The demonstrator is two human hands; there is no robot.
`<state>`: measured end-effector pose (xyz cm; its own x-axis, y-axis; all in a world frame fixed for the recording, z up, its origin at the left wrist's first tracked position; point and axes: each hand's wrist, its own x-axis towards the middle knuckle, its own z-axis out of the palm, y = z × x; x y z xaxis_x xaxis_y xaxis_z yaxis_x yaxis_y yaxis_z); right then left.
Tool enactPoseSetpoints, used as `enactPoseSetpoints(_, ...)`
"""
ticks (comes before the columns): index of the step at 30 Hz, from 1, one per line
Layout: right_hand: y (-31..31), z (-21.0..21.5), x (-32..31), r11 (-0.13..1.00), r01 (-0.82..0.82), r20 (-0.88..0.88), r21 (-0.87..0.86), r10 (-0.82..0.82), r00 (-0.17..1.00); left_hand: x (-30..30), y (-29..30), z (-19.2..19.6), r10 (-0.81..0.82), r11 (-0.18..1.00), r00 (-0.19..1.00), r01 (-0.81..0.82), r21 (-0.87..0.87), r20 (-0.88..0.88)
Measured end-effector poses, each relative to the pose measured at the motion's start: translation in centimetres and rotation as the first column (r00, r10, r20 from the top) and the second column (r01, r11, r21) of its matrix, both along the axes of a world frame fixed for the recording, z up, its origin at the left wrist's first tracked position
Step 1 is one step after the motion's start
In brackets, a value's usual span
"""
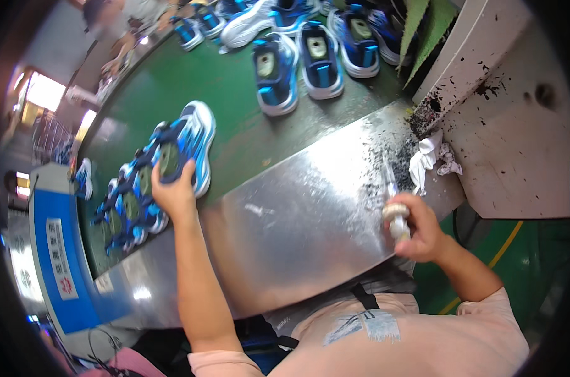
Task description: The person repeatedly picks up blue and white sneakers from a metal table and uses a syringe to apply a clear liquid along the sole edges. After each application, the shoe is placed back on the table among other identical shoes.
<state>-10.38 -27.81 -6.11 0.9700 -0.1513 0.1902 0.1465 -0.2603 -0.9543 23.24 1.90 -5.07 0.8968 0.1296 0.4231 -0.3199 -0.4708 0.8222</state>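
Observation:
On the green work surface to the left, my left hand (175, 188) grips a blue and dark navy sneaker (200, 135) with a white sole. Its thumb and fingers are around the collar, and the shoe leans against a row of similar sneakers (129, 204). My right hand (423, 229) is closed round a pale-handled tool (397, 217) with a rounded collar and a slim, shiny tip. That tip is over the metal plate (285, 220), among black scraps (395, 154). The tool's exact kind is hard to make out.
Several more blue sneakers (322, 60) stand at the far side of the green belt (234, 107). Crumpled white paper (426, 163) lies beside a beige machine housing (517, 125). A blue panel (61, 251) closes the belt's left end. Another person (102, 19) is at the far left.

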Motion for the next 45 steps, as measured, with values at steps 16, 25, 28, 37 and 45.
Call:
enactPoseSetpoints(16,-3.2,7.5,-0.8,0.636,0.357,-0.34,0.685,-0.155,0.928,-27.2,3.6,9.6,-0.555,0.831,0.752,0.484,-0.273,-0.355)
enactPoseSetpoints(25,0.1,6.4,-0.8,0.95,0.217,-0.415,0.224,-0.109,0.903,-15.0,1.6,10.8,-0.81,0.23,0.44,0.846,0.48,-0.388)
enactPoseSetpoints(28,2.1,6.6,-0.4,0.97,0.09,-0.346,-0.226,-0.166,0.923,-18.2,3.7,8.7,-0.859,0.393,0.501,0.774,0.496,-0.102)
enactPoseSetpoints(37,13.6,14.8,12.0,0.559,-0.353,-0.08,0.75,0.607,0.791,-25.6,6.9,5.1,-0.754,0.599,0.645,0.596,0.535,0.124)
enactPoseSetpoints(45,22.5,14.8,18.0,0.621,-0.187,-0.488,0.761,0.738,0.467,-25.7,7.7,4.1,-0.737,0.645,0.646,0.586,0.491,0.197)
